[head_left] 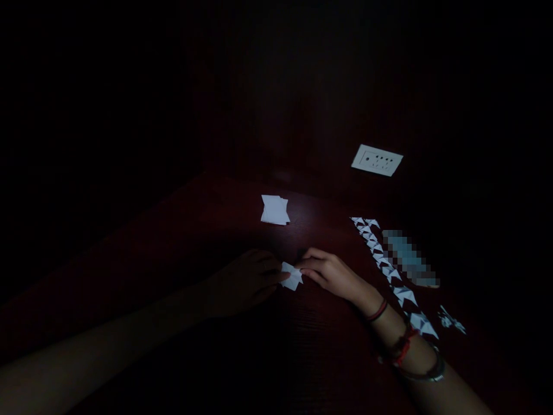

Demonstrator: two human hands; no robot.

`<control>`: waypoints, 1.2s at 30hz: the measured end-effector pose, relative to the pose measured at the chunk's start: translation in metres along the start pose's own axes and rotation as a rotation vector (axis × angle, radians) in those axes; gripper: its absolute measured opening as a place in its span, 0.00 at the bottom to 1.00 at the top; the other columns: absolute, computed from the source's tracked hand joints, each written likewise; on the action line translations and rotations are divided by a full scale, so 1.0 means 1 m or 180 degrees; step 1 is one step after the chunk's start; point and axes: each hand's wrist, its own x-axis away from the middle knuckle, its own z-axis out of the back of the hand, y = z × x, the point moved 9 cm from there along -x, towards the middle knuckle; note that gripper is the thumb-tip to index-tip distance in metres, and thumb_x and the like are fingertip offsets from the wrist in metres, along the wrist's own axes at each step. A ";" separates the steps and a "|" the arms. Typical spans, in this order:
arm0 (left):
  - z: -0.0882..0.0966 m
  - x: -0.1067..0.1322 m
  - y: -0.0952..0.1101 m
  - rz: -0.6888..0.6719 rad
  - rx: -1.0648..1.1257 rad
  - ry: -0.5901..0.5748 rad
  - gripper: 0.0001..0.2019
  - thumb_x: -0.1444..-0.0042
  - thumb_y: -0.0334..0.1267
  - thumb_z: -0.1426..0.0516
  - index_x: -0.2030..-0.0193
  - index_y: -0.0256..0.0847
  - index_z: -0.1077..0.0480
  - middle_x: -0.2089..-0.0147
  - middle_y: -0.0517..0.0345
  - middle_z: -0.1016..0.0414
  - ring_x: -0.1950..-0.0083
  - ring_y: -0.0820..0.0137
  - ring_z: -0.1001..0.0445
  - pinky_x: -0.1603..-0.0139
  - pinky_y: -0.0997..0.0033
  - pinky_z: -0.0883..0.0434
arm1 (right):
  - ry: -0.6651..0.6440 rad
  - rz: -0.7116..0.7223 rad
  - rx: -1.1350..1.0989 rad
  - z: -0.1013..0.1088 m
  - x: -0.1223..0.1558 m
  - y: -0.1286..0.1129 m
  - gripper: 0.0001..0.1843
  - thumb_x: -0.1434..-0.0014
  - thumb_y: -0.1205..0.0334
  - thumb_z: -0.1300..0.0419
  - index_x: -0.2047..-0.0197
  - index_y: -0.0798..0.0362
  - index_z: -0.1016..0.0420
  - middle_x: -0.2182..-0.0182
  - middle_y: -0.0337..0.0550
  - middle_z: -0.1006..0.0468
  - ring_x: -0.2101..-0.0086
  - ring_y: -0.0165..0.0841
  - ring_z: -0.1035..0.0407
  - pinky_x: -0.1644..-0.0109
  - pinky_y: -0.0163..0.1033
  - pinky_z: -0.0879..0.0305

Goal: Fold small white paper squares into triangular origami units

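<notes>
The scene is very dark. A small folded piece of white paper lies on the dark red-brown table between my hands. My left hand pinches its left side with closed fingers. My right hand pinches its right edge with fingertips pressed together. Red thread bands and a metal bangle circle my right wrist.
A small stack of white paper squares lies beyond my hands. A long row of folded white paper pieces runs diagonally on the right, beside a blurred bluish object. A white wall socket sits at back right. Another folded piece lies at far right.
</notes>
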 end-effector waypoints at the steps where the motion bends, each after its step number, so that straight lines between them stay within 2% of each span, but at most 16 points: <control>1: -0.001 0.001 -0.001 0.0007 -0.0024 -0.0011 0.16 0.40 0.35 0.52 0.45 0.43 0.39 0.49 0.55 0.34 0.48 0.63 0.40 0.49 0.61 0.41 | 0.0032 -0.0021 0.0011 0.001 0.000 0.001 0.13 0.39 0.65 0.53 0.56 0.53 0.29 0.60 0.44 0.32 0.62 0.29 0.35 0.57 0.34 0.37; 7: -0.011 0.006 -0.004 -0.0112 -0.0084 0.0044 0.16 0.40 0.36 0.51 0.46 0.47 0.39 0.46 0.59 0.36 0.44 0.62 0.44 0.46 0.60 0.44 | 0.0170 0.0052 -0.0072 0.004 0.000 -0.003 0.13 0.41 0.71 0.52 0.57 0.53 0.28 0.61 0.43 0.33 0.61 0.28 0.36 0.57 0.32 0.38; 13: -0.015 0.006 -0.012 0.0137 0.0168 0.0023 0.16 0.40 0.36 0.52 0.45 0.47 0.41 0.47 0.57 0.36 0.47 0.64 0.40 0.49 0.62 0.41 | 0.0048 0.0248 -0.0177 0.002 0.001 -0.009 0.14 0.44 0.72 0.49 0.58 0.53 0.27 0.63 0.43 0.31 0.63 0.29 0.35 0.59 0.33 0.37; 26: -0.015 0.002 -0.008 0.0124 -0.0027 -0.0192 0.18 0.43 0.31 0.51 0.46 0.45 0.40 0.49 0.54 0.36 0.51 0.63 0.39 0.51 0.61 0.42 | -0.0231 0.0120 -0.0051 -0.002 -0.001 -0.012 0.14 0.44 0.71 0.49 0.56 0.52 0.27 0.63 0.42 0.29 0.65 0.28 0.33 0.60 0.32 0.38; 36: -0.009 -0.002 -0.006 0.0188 -0.0064 -0.0410 0.19 0.46 0.28 0.49 0.47 0.44 0.39 0.50 0.55 0.35 0.51 0.64 0.38 0.50 0.63 0.41 | -0.0355 0.0095 0.0068 0.003 0.002 -0.015 0.13 0.49 0.74 0.49 0.65 0.55 0.25 0.68 0.40 0.28 0.69 0.26 0.34 0.64 0.31 0.40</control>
